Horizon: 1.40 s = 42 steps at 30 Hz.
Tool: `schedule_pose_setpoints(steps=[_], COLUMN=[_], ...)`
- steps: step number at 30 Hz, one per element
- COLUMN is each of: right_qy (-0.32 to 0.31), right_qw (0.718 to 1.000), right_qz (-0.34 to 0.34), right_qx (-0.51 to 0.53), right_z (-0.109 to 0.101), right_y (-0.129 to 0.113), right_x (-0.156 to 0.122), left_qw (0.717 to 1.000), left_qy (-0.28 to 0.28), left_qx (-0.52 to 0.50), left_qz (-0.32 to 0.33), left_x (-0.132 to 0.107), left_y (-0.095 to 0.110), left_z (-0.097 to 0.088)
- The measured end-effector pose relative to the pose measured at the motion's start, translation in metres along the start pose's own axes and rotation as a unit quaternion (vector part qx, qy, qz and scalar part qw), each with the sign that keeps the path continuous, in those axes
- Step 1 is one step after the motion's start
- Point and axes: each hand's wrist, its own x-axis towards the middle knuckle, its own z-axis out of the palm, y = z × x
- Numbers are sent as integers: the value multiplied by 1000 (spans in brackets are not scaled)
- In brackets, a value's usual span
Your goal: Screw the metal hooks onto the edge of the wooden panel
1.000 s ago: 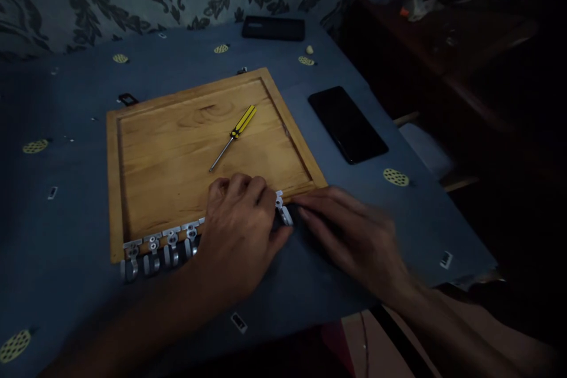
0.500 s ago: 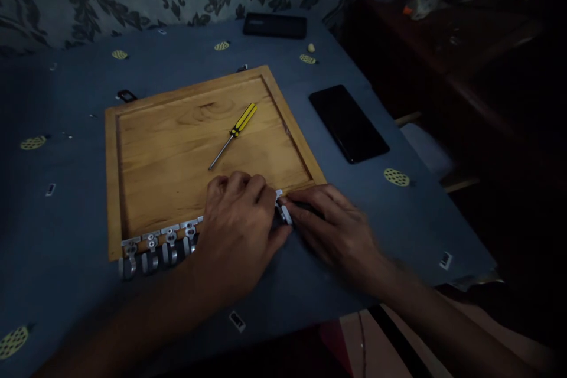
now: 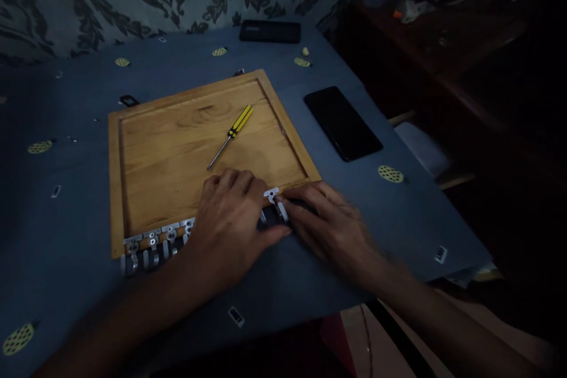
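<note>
A shallow wooden board [image 3: 186, 153] with a raised frame lies on the table. Several silver metal hooks [image 3: 153, 242] line its near edge, their curved ends sticking out toward me. My left hand [image 3: 230, 212] reaches over that edge with fingers bent on the board, covering the middle hooks; its thumb stretches right. My right hand [image 3: 328, 218] is at the board's near right corner, thumb and fingers closed at the side of the rightmost hook [image 3: 277, 204]. Its fingertips partly hide what they pinch. A yellow-and-black screwdriver [image 3: 230, 136] rests on the board.
A black smartphone [image 3: 343, 123] lies right of the board, and a dark phone case [image 3: 270, 31] is near the wall. Black latch-like pieces [image 3: 128, 100] sit by the board's far edge. Small metal bits [image 3: 72, 139] lie left on the blue tablecloth [image 3: 66, 260].
My left hand has shifted slightly left, baring more of the rightmost hook. My right hand stays beside that hook. The whole view has moved a little.
</note>
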Motion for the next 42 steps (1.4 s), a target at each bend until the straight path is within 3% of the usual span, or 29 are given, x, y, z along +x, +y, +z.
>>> schedule_pose_setpoints(steps=[22,34,42], right_qy=[15,42,46], right_qw=[1000,996,996], right_qz=[3,27,22], right_qx=[-9,75,68], right_z=[3,3,3], right_y=[-1,4,4], right_x=[-2,-2,-3], left_qw=[1000,1000,1000], left_qy=[1,-5,-4], left_qx=[28,9,9], left_qz=[1,4,2], left_x=[0,3,4], left_y=[5,6,6], left_z=[7,6,7])
